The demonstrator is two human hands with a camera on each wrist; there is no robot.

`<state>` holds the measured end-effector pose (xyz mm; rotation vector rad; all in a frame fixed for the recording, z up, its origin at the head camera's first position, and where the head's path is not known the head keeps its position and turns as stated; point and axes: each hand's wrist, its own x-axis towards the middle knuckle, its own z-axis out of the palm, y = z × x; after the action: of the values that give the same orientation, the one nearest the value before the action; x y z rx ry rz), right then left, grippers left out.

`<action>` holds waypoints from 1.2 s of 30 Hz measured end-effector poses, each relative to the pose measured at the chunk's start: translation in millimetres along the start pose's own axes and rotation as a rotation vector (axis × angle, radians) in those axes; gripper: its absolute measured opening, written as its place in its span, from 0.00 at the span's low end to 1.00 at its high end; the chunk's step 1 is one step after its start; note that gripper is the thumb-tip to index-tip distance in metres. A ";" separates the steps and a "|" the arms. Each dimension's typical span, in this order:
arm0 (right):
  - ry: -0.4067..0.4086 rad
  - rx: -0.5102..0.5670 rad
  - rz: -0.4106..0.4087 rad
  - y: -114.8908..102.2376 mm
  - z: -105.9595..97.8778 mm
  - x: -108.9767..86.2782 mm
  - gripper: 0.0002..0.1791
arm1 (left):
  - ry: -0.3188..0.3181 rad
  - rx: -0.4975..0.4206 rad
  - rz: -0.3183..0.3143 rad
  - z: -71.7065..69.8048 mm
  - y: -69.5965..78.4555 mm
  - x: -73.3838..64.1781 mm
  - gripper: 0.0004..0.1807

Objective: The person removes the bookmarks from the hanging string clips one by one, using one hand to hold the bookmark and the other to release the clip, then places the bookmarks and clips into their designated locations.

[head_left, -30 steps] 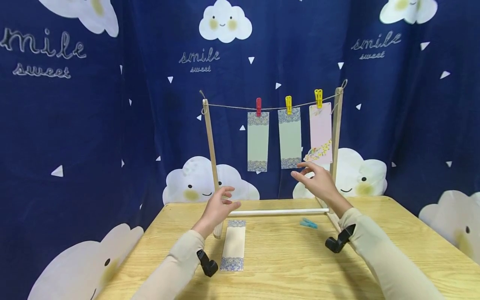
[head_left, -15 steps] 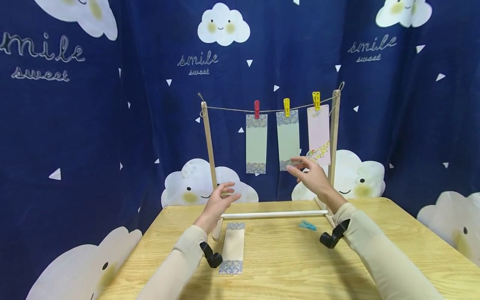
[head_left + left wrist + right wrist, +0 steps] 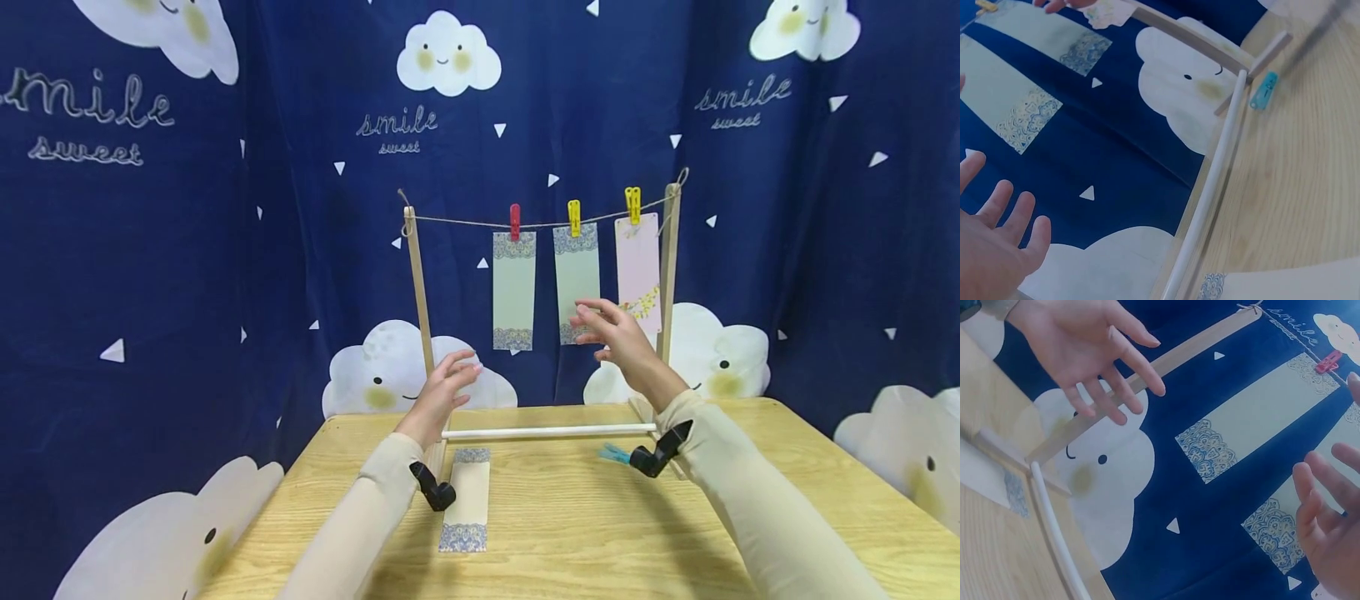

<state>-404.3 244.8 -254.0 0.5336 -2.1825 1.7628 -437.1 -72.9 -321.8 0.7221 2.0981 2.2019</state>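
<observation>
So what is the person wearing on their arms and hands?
Both arms wear long, snug, cream-beige sleeves that end at the wrists. A small black camera mount is strapped under each wrist. The left hand and right hand are bare: no gloves, rings or watch show.

Bright even light, soft shadows, head view sharp, wrist views tinted blue, slightly blurred

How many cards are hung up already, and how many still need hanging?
Three cards hang from the string: two green cards and a pink card, each pegged. Both hands are empty; the right hand is raised by the middle card, the left hand below. One card and a blue peg lie on the table.
</observation>
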 end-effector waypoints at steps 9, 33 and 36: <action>-0.056 0.155 -0.014 -7.1 -1.7 9.6 0.41 | -0.018 -0.114 -0.006 -1.4 -4.1 12.8 0.32; -0.162 0.451 -0.050 -30.8 -4.8 39.6 0.42 | -0.016 -0.200 0.040 15.6 -3.4 45.0 0.37; -0.145 0.480 -0.050 -32.9 0.9 43.5 0.42 | 0.000 -0.237 0.047 17.0 -6.1 47.8 0.37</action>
<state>-428.2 233.2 -206.4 0.8372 -1.8011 2.2909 -475.9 -41.0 -312.7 0.7576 1.7932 2.4179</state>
